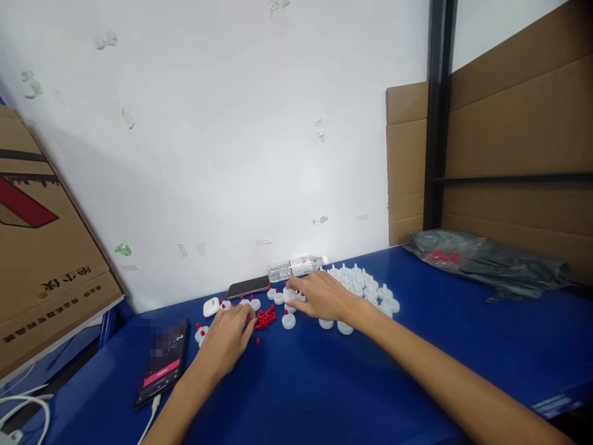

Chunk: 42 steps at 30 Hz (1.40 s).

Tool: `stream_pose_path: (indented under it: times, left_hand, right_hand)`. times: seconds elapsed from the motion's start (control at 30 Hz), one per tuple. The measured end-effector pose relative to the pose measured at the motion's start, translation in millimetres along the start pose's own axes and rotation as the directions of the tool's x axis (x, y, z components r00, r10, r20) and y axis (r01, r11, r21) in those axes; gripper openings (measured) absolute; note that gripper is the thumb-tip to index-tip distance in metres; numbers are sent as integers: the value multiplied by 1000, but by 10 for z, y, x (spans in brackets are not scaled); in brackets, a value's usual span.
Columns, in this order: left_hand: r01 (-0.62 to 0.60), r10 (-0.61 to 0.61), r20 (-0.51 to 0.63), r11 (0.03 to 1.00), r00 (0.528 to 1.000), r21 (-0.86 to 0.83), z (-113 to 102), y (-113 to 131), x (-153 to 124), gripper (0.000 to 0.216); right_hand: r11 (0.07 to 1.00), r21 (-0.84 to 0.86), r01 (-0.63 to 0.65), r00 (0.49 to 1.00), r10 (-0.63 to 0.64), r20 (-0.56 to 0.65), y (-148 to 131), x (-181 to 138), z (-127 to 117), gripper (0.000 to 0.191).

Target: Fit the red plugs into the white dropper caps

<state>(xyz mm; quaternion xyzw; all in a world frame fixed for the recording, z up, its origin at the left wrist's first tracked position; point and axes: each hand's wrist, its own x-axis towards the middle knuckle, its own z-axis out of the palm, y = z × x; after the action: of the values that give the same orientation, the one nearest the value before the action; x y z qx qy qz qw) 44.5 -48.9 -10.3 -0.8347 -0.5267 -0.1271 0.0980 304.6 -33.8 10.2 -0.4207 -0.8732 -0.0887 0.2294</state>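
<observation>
My right hand (322,296) reaches in from the right, thumb and forefinger closed around a white nozzle cap (289,295) with a red tip. Beside the pile of small red tip caps (265,317) is my left hand (230,334), its fingers curled down and closed; anything in them is hidden. A white cap with a red tip (288,319) stands upright between the hands, and several more stand behind and left of my left hand. Many white nozzle caps (356,281) without red tips are massed beyond and right of my right hand. One loose red tip cap (258,340) lies nearer me.
A clear bottle (296,267) lies against the wall, near a dark phone (248,286) and a white earphone case (211,307). Another phone (162,364) with a cable lies left. Grey plastic sheeting (486,259) is at the right; cardboard (55,278) stands left.
</observation>
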Motion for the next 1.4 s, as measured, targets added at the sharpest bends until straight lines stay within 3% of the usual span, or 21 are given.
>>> stream_pose_path:
  times: [0.17,0.37,0.5,0.63,0.77,1.07,1.4]
  left_hand:
    - [-28,-7,-163,977,987,-212,-46,91,7,20]
    - [7,-146,-265,886,953,-464,-37,146,13,27]
    - [52,-250,-190,720,949,-692,-74,168,23,32]
    - [60,-249,-99,560,964,-826,-88,179,25,32]
    - [73,-243,-56,489,969,-869,-81,201,24,31]
    - [79,-210,6,339,978,-937,-97,186,46,30]
    - [77,-265,-67,496,962,-865,-85,237,48,32]
  right_hand:
    - [995,19,99,994,-98,-41,-103,6,22,30]
    - [974,77,214,976,-209,-63,-245,1,74,28]
    - [971,74,227,972,-222,-76,-273,-9,86,28]
    - [977,62,206,974,-199,-105,-262,-7,113,28]
    - [984,55,171,975,-161,-151,-253,2,137,30]
    - [964,40,262,951,-250,-184,-254,6,115,28]
    - [961,-71,267,951,-275,-142,-266,14,97,23]
